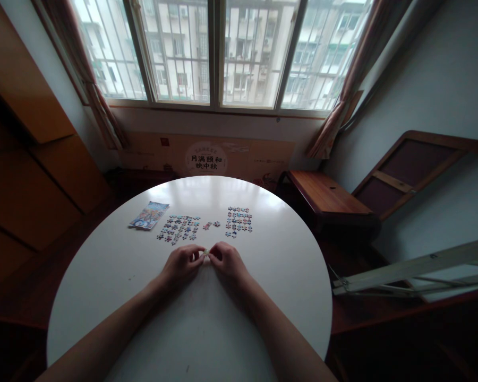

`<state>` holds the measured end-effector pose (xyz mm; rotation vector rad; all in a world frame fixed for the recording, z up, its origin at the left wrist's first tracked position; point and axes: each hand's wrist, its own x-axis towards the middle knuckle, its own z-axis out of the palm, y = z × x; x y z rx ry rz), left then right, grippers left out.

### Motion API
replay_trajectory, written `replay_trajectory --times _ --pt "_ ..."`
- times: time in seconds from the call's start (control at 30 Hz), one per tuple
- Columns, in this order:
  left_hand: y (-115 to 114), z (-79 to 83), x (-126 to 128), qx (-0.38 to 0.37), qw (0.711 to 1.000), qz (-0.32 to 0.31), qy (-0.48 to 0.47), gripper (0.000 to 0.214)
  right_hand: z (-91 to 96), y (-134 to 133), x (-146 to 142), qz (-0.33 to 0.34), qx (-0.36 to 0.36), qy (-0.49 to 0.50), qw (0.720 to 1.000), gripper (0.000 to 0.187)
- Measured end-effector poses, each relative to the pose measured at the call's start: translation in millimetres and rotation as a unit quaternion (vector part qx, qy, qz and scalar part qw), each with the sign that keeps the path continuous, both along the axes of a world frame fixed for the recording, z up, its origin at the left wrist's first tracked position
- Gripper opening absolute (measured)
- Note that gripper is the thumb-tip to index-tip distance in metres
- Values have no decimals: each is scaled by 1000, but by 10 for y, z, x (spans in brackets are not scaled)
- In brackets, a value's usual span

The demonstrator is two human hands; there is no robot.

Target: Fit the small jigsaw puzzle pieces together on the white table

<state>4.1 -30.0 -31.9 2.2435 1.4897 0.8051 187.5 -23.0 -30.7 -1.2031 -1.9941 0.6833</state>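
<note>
My left hand (185, 261) and my right hand (225, 258) meet at the middle of the round white table (287, 297). Between their fingertips is a small pale jigsaw puzzle piece (206, 252), which both hands pinch. Just beyond them lie a few loose puzzle pieces (207, 226). A larger group of puzzle pieces (179, 229) is spread in rows to the left, and another group (239, 219) is laid out in rows to the right. Left of the first group rests a colourful picture sheet (150, 215).
A low wooden bench (329, 192) stands beyond the table's right side. Wooden cabinets (35, 175) line the left wall. A printed cardboard panel (239, 154) leans below the barred window (215, 53). At the right, a pale metal frame (406, 270) reaches near the table edge.
</note>
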Motion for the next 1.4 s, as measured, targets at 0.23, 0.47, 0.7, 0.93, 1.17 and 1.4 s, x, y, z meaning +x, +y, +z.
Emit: replay_trajectory --times 0.23,0.47,0.7,0.93,1.17,1.4 --pt "2 -1 -5 4 1000 -3 -3 23 -15 2 -6 0 4 -2 1000 6" --pt "15 -25 -10 6 1000 -5 -9 23 -4 -1 -6 1 7 1 1000 6" --pt "1 -13 -7 -3 1000 -1 -5 24 -24 2 -4 1 10 -3 1000 5" --pt "1 -5 -5 0 1000 0 -6 24 -10 6 -6 1 3 -9 1000 6" --pt "-1 -11 1 5 1000 0 -8 22 -8 2 -5 -1 1 -11 1000 5" --pt "-8 8 7 2 1000 4 -6 22 -17 -1 -5 -1 8 -6 1000 5"
